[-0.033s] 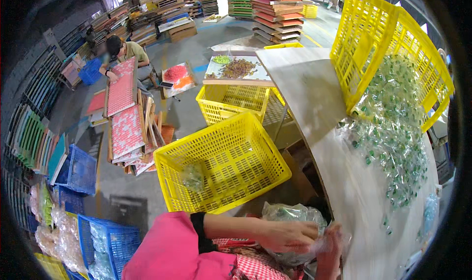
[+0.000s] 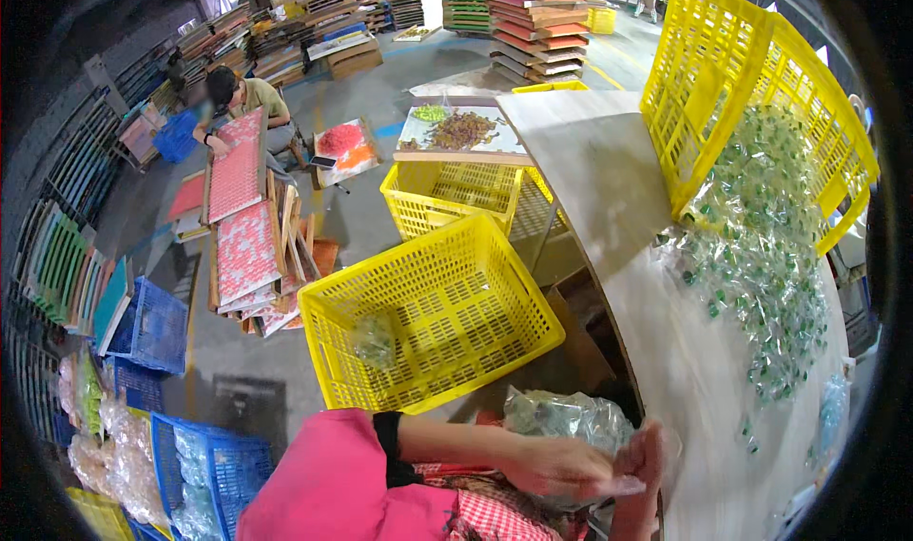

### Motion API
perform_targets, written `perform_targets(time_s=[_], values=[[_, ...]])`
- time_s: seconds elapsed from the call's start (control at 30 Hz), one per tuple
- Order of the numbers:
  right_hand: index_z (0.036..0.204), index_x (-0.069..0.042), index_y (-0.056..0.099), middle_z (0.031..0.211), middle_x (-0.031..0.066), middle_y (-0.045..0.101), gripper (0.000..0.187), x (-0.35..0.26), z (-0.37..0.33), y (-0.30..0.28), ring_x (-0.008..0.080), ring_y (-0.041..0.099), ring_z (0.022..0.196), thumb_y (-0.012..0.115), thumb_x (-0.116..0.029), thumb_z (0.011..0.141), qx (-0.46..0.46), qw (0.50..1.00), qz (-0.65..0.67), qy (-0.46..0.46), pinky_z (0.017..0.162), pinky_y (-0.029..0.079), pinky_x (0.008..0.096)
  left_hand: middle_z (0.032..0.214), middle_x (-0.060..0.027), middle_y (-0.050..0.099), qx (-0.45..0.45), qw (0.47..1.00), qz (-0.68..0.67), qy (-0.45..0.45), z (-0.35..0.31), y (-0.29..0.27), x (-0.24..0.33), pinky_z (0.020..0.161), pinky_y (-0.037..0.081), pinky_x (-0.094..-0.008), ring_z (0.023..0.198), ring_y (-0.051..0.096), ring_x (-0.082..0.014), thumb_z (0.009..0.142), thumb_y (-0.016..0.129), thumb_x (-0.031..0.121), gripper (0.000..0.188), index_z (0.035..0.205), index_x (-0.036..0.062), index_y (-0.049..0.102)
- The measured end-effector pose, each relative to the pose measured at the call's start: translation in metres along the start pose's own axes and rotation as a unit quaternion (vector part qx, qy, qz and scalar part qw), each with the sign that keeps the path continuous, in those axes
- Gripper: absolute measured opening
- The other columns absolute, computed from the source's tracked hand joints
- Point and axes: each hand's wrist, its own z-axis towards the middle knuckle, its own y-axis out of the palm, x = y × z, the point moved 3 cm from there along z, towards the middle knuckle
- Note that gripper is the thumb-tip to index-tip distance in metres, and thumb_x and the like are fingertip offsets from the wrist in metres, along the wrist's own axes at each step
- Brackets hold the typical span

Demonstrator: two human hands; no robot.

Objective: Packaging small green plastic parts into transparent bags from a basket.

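Note:
My left hand (image 2: 569,467) reaches across from a pink sleeve, over a clear plastic bag (image 2: 563,417) at my lap. Its fingers are pressed together, slightly blurred, and meet my right hand (image 2: 643,457) by the edge of the table. The right hand's fingers are curled inward. Anything pinched between the two hands is too small and smeared to make out. The bag looks puffed and crinkled; greenish contents show faintly through it. On the table (image 2: 656,303), many small clear packets with green bits (image 2: 761,265) spill from a tipped yellow crate (image 2: 709,94).
Ahead of me stands a yellow crate (image 2: 319,351) with one filled clear bag (image 2: 374,339) inside. Behind it is another yellow crate (image 2: 404,208) beneath a tray (image 2: 466,158). Blue crates (image 2: 242,484) stand at left. A co-worker (image 2: 257,104) bends over pink-patterned boards (image 2: 238,170).
My left hand's fingers have shifted slightly down and toward my right hand. The right hand has risen a little, and the bag's top shows slightly differently. The crates remain in place.

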Motion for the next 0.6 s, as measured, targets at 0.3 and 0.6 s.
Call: perform_targets(time_s=[0.3, 0.6], values=[[0.07, -0.005, 0.059, 0.071, 0.0149, 0.065, 0.065, 0.005, -0.007, 0.021, 0.0337, 0.066, 0.073, 0.035, -0.059, 0.097, -0.16, 0.931, -0.258, -0.201, 0.07, 0.053, 0.0433, 0.077, -0.0052, 0.059, 0.145, 0.947, -0.031, -0.284, -0.02, -0.03, -0.023, 0.071, 0.046, -0.0308, 0.075, 0.056, -0.0162, 0.102, 0.045, 0.024, 0.025, 0.102, 0.0028, 0.058], [0.106, -0.006, 0.067, 0.117, 0.0142, 0.064, 0.029, -0.025, -0.009, 0.103, 0.0283, 0.066, 0.09, 0.069, -0.025, 0.084, -0.192, 0.635, -0.687, -0.296, 0.093, 0.045, 0.0423, 0.099, -0.0162, 0.064, 0.084, 0.972, 0.049, -0.213, -0.012, -0.01, -0.025, 0.09, 0.047, -0.0404, 0.097, 0.06, -0.0315, 0.091, 0.057, 0.024, 0.028, 0.107, 0.0018, 0.061]])
